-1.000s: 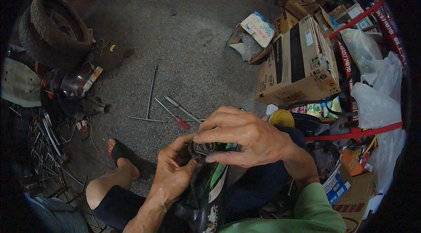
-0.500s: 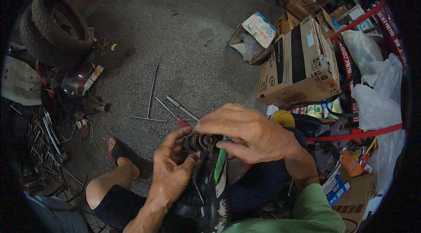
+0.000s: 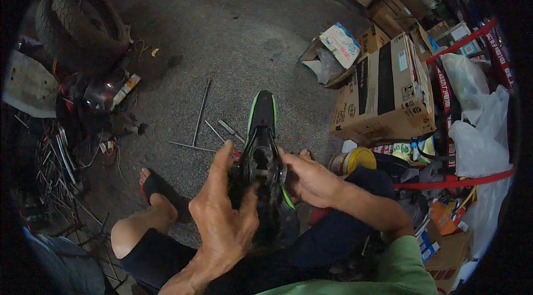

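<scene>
A black saddle with bright green edging stands over my lap, its narrow nose pointing away from me and a dark hollow facing up. My right hand is closed on the saddle's right side, thumb near the upper edge and fingers partly hidden beneath. My left hand is at the left side, index finger and thumb spread apart around a dark part of the saddle; whether it grips cannot be made out. The dark parts between both hands are hard to distinguish.
On the floor ahead lie a T-handle wrench and thin metal tools. Tyres and a heap of metal rods are at left. At right stand cardboard boxes, a yellow-rimmed tub and red straps.
The saddle has turned, so its green-edged nose now points away and the coiled springs no longer show. My right hand has moved from the springs to the saddle's side; my left has opened wider.
</scene>
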`<action>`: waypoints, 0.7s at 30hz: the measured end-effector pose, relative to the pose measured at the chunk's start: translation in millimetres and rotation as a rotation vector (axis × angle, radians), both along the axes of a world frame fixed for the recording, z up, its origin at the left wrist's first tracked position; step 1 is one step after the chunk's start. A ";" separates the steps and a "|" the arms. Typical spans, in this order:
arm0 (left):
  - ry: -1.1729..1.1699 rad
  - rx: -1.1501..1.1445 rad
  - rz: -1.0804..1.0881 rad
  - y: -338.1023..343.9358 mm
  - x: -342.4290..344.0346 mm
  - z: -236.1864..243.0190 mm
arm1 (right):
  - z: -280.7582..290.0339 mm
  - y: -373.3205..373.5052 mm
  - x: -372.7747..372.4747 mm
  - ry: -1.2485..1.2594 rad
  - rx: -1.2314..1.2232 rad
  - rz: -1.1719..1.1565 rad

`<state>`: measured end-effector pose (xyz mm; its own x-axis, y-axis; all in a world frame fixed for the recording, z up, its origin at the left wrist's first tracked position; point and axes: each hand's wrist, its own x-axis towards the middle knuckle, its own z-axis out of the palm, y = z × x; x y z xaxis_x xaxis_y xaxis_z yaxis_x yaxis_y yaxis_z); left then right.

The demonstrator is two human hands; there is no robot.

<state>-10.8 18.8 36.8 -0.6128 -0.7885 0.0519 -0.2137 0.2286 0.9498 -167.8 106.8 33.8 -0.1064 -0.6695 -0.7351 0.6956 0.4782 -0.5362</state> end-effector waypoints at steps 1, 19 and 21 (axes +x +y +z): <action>-0.017 0.068 0.010 -1.4 -1.0 4.0 | -5.8 0.9 6.4 0.090 -0.036 -0.063; 0.257 0.167 -0.192 -20.5 15.3 26.4 | -19.6 5.7 -11.1 -0.470 -0.451 -0.133; 0.266 0.247 -0.179 -19.1 16.9 28.7 | -15.4 5.3 -8.8 -0.133 -0.147 -0.097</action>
